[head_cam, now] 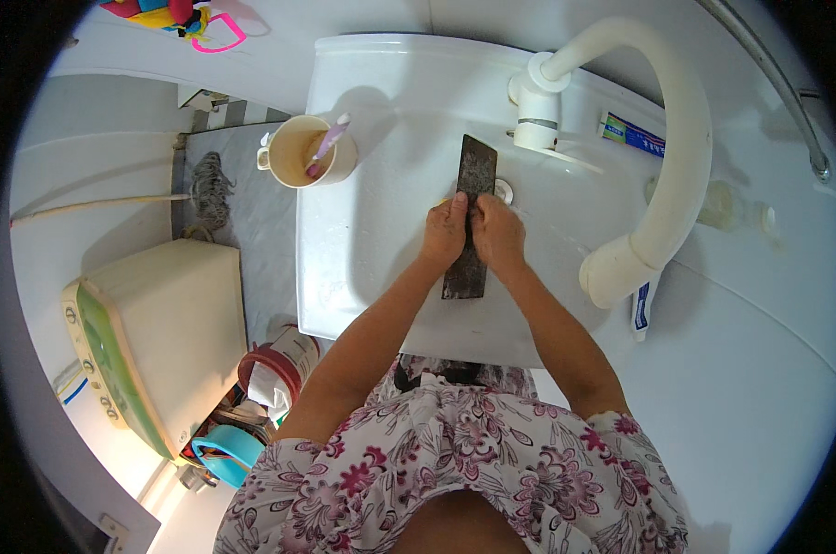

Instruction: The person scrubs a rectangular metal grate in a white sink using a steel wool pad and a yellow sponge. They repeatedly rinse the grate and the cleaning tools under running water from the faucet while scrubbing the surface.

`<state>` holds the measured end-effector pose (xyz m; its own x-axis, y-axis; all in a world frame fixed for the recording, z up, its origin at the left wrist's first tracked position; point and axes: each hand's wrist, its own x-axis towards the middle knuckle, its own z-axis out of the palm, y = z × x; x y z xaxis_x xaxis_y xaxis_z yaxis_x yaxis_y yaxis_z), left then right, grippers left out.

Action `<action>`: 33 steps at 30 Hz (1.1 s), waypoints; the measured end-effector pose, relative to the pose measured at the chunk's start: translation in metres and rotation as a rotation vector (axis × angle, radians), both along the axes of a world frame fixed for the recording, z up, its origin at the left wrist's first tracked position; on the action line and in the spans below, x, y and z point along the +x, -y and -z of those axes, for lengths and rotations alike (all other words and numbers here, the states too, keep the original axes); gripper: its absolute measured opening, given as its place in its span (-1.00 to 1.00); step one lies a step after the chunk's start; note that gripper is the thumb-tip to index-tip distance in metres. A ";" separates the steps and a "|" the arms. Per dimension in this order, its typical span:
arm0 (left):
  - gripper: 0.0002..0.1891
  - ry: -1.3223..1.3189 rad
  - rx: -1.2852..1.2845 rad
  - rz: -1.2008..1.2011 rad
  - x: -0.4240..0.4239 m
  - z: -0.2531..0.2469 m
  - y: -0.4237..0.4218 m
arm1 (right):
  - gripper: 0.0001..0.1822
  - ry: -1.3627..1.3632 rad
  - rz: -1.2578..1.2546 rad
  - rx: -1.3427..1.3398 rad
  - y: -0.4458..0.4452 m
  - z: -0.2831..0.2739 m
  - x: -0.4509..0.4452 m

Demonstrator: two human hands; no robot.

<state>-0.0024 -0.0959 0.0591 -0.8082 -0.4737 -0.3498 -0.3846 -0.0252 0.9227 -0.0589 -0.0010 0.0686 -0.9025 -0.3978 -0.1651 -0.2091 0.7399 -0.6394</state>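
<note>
Over the basin of a white sink (390, 305), both of my hands hold a dark, flat rectangular slab (479, 166), which lies lengthwise away from me. My left hand (447, 232) grips its left edge, and my right hand (499, 234) grips the right edge, close beside the left one. The slab's surface looks mottled; its material I cannot tell. Its near end shows below my hands, above the sink's front part. Just right of the slab is the round drain (504, 191), partly hidden by it.
A white faucet (537, 104) with a thick curved spout (688, 138) arches over the right side. A cream mug (297, 156) holding a toothbrush (331, 142) stands at the left rim. Toothpaste tubes (633, 135) lie right. Beyond are a washing machine (175, 325), mop (211, 190) and red bucket (279, 367).
</note>
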 end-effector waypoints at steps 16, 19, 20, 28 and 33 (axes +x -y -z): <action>-0.48 0.025 0.019 0.123 -0.002 -0.002 0.003 | -0.86 0.008 0.033 0.078 0.008 0.002 -0.035; -0.47 0.106 -0.008 0.160 -0.003 0.000 0.006 | -0.86 -0.019 0.021 0.059 0.010 0.009 -0.046; -0.47 0.117 0.009 0.149 -0.001 -0.001 0.006 | -0.86 -0.040 -0.004 0.009 0.007 0.011 -0.041; -0.44 0.013 0.077 0.084 0.000 0.012 0.001 | -0.84 -0.114 0.057 0.057 0.000 0.015 -0.024; -0.35 0.152 0.218 0.082 -0.002 0.006 0.009 | -0.76 0.068 0.167 -0.143 -0.014 0.027 -0.037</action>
<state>-0.0046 -0.1049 0.0529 -0.7712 -0.3089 -0.5566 -0.5275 -0.1793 0.8304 -0.0963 0.0128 0.0414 -0.9466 -0.2672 -0.1806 -0.0438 0.6611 -0.7490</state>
